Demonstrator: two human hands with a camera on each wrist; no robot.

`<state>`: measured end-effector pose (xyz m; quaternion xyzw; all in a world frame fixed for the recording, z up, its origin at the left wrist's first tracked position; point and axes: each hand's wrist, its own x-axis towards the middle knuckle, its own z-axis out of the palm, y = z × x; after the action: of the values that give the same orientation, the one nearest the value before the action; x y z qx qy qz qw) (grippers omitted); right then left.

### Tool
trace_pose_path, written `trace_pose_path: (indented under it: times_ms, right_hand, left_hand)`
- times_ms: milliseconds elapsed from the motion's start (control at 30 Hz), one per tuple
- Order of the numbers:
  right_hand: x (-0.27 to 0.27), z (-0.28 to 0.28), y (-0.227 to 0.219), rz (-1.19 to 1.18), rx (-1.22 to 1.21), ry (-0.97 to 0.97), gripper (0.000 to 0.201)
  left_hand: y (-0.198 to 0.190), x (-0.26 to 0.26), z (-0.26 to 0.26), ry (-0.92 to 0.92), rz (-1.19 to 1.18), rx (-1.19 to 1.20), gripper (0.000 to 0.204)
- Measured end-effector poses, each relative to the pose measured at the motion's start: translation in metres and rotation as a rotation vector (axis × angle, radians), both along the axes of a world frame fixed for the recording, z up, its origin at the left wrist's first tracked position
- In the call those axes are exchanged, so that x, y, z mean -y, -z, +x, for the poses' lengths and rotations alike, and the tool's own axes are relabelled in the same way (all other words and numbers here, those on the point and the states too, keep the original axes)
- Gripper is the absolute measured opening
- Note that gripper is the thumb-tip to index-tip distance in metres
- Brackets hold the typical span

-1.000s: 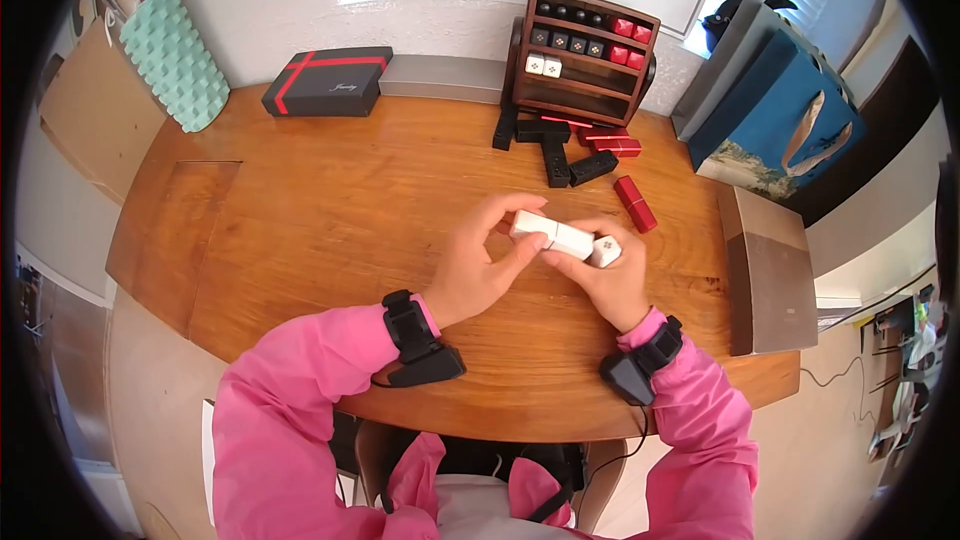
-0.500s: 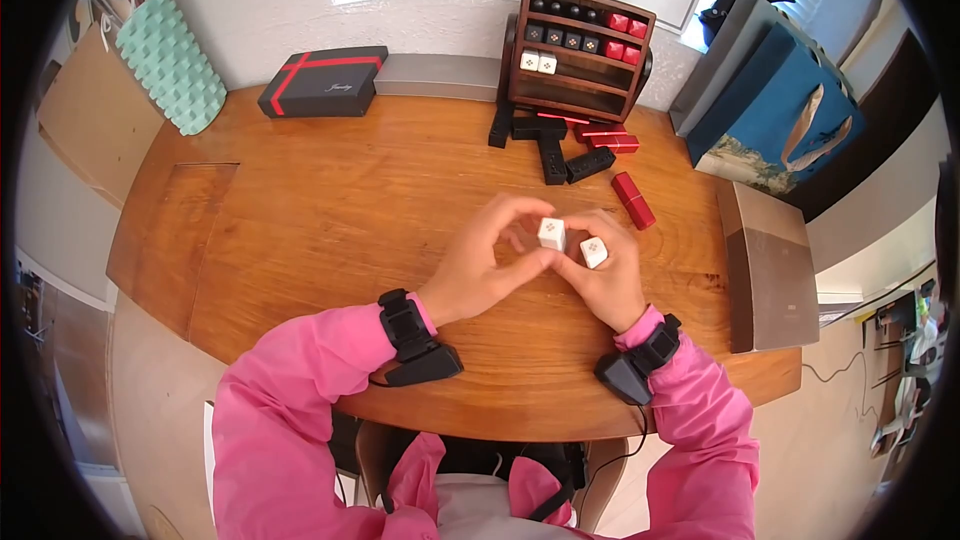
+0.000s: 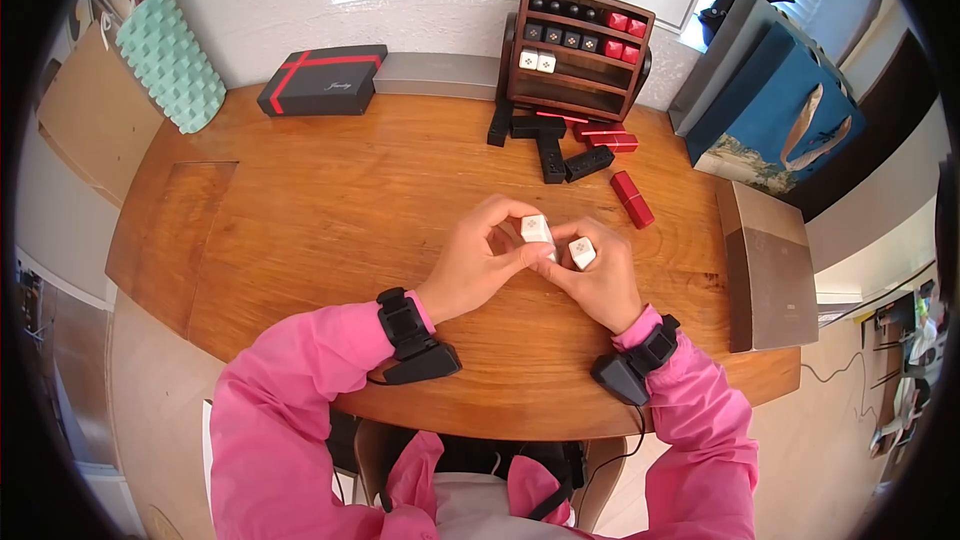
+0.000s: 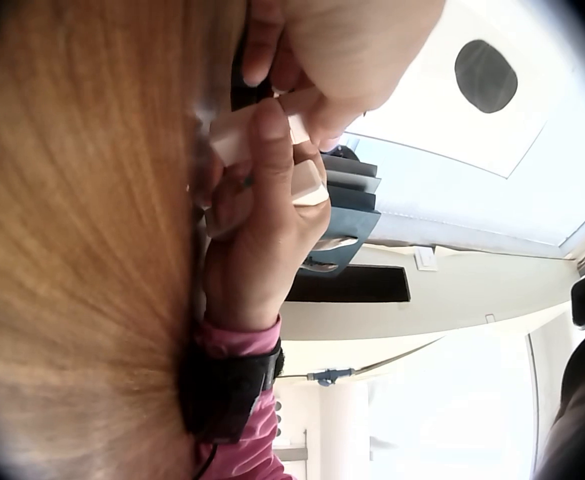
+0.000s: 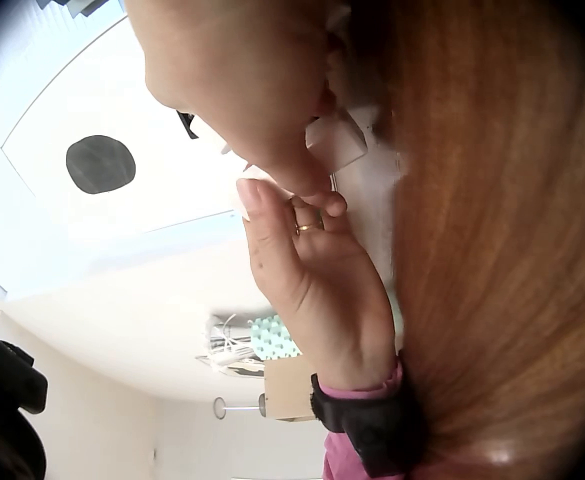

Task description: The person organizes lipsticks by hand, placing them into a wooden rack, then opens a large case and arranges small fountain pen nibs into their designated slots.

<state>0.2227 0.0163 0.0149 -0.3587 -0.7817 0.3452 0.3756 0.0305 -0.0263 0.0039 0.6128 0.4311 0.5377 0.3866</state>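
Note:
Between both hands is a white square lipstick tube (image 3: 536, 229), its flower-marked end turned up toward the head camera. My left hand (image 3: 475, 255) pinches it between thumb and fingers. My right hand (image 3: 605, 280) holds a second white lipstick tube (image 3: 581, 253) in its curled fingers, marked end up, while its thumb and fingertips meet the lower part of the first tube. In the left wrist view, the right thumb crosses in front of the first tube (image 4: 232, 138). The right hand's back hides much of the tubes in the right wrist view.
A wooden tiered rack (image 3: 585, 83) holds black, red and white tubes. Before it lie several black tubes (image 3: 551, 158) and red tubes, with one red tube (image 3: 632, 200) nearer the right hand. A brown box (image 3: 772, 275) and blue bag (image 3: 770, 105) stand right; a black gift box (image 3: 335, 90) lies back left.
The first white tube, held lengthwise across both hands a second ago, has been turned so its marked end faces up. Since then it has shifted slightly left; the second tube stays in the right hand.

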Motion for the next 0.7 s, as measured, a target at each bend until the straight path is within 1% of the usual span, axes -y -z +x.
trace_pose_path:
  times_ms: [67,133,167,200,233,267,333,367,433,467,500,567,700]
  right_hand:
    - [0.001,-0.001,-0.002,-0.001,-0.014,0.004,0.029]
    - [-0.002,0.0,0.002,0.027,-0.003,0.003,0.029]
    - [-0.003,0.0,0.004,0.054,0.008,0.001,0.029]
    - [-0.003,0.002,0.006,0.052,0.005,0.003,0.029]
    - [-0.003,0.004,0.007,-0.003,-0.02,0.01,0.029]
    - [-0.004,0.004,0.007,-0.057,-0.046,0.016,0.029]
    - [-0.004,0.003,0.004,-0.04,-0.04,0.03,0.029]
    - [-0.004,0.003,0.003,-0.023,-0.029,0.045,0.03]
    - [-0.005,0.003,0.003,-0.018,-0.054,0.043,0.03]
    - [-0.005,0.003,0.003,-0.013,-0.078,0.039,0.031]
    - [-0.006,0.003,0.003,-0.013,-0.077,0.039,0.031]
    - [-0.008,0.004,0.004,0.143,-0.071,-0.059,0.035]
    - [-0.004,0.001,-0.001,0.159,-0.103,-0.138,0.037]
  left_hand:
    - [0.002,-0.001,0.001,-0.023,0.012,-0.03,0.028]
    - [0.005,-0.001,0.004,-0.077,0.034,0.082,0.032]
    - [0.002,-0.004,0.002,-0.075,0.031,0.081,0.032]
    - [-0.001,-0.009,-0.004,-0.15,0.065,0.197,0.028]
    - [-0.005,-0.012,-0.009,-0.227,0.098,0.312,0.023]
    - [-0.004,-0.016,-0.016,-0.227,0.098,0.308,0.023]
    - [0.001,-0.023,-0.027,-0.263,0.065,0.436,0.021]
    - [0.002,-0.022,-0.028,-0.261,0.065,0.435,0.021]
    - [0.002,-0.014,-0.026,-0.037,-0.02,0.216,0.027]
    - [-0.005,-0.008,-0.015,0.054,-0.126,0.312,0.024]
    - [-0.012,-0.003,-0.008,0.054,-0.127,0.312,0.024]
    - [-0.019,0.004,0.0,0.064,-0.03,-0.105,0.026]
    - [-0.011,0.007,0.003,-0.006,0.01,-0.092,0.029]
